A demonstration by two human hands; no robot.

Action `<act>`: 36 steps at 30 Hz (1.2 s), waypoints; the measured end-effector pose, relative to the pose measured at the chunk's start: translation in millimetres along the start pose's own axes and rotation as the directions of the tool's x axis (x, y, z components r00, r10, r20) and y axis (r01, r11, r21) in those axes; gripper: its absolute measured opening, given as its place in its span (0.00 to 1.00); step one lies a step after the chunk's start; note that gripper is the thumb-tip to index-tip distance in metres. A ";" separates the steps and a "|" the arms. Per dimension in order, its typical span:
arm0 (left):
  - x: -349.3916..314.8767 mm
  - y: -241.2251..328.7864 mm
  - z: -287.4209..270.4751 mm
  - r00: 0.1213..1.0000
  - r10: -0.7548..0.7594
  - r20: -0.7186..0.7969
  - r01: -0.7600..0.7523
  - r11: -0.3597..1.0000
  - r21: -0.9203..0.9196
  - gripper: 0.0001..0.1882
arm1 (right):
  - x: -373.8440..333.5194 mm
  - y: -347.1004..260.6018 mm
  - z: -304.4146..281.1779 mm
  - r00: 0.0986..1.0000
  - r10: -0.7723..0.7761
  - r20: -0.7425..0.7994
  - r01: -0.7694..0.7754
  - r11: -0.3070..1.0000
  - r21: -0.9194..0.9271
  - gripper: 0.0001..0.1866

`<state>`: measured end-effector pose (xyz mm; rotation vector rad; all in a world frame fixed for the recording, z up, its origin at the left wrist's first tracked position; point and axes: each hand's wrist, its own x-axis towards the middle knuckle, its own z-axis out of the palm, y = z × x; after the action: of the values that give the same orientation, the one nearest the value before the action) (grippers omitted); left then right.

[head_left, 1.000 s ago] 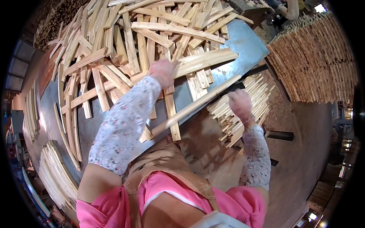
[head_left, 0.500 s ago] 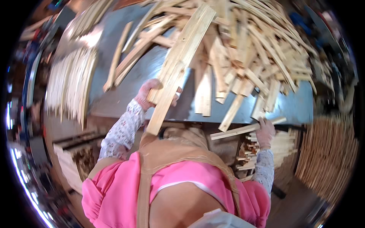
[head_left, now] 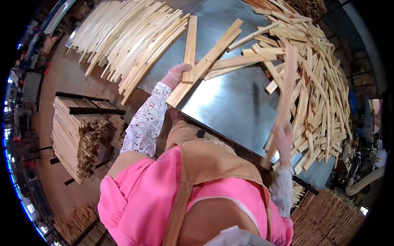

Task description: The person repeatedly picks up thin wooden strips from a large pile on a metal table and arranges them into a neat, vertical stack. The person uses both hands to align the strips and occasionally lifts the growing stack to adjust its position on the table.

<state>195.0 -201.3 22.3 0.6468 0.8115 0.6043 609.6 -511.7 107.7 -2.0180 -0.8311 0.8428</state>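
Note:
My left hand (head_left: 178,75) in a pinkish glove is closed on wooden slats at the table's near left edge. A short slat (head_left: 190,45) points away from me, crossing a longer diagonal slat (head_left: 213,55) near the fingers. My right hand (head_left: 283,141), smeared by motion, grips another long slat (head_left: 288,78) that stretches away over the right side of the table. A large jumbled pile of slats (head_left: 318,94) lies just beyond and to the right of this hand. Several loose slats (head_left: 242,61) reach from the pile toward my left hand.
Neat rows of slats (head_left: 135,37) lie at the far left of the metal table (head_left: 230,102). Below left, a rack (head_left: 90,110) with dark bars holds stacked wood (head_left: 74,139). More stacked wood (head_left: 328,217) stands at the lower right, near a pale hose (head_left: 365,180).
The view has swung left, bringing in more of the rows. The slats at my left hand now cross in a V. My right hand's short strip has given way to a longer slat.

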 end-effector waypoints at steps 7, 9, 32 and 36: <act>24.4 5.5 -37.9 0.989 0.017 0.145 -0.051 0.971 0.233 0.37 | 132.4 -93.4 358.6 0.996 -0.058 0.064 0.018 0.863 0.505 0.31; 8.7 26.3 -60.1 0.984 -0.023 0.177 -0.017 0.975 0.222 0.39 | 115.8 -132.1 408.9 0.996 0.005 0.086 -0.067 0.673 0.737 0.34; -31.3 163.6 -117.0 0.986 0.151 -0.068 -0.132 0.963 0.233 0.33 | 125.4 -201.1 531.2 0.895 0.055 0.443 0.158 0.890 -0.428 0.46; -43.2 156.1 -122.7 0.969 0.095 -0.227 -0.015 0.944 0.330 0.34 | 143.0 -139.3 531.2 0.882 -0.261 0.392 0.434 0.774 -0.460 0.38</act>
<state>35.9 -94.7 90.1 0.9132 1.1383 0.6123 238.8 -119.2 -67.0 -2.1060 -1.7371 0.7654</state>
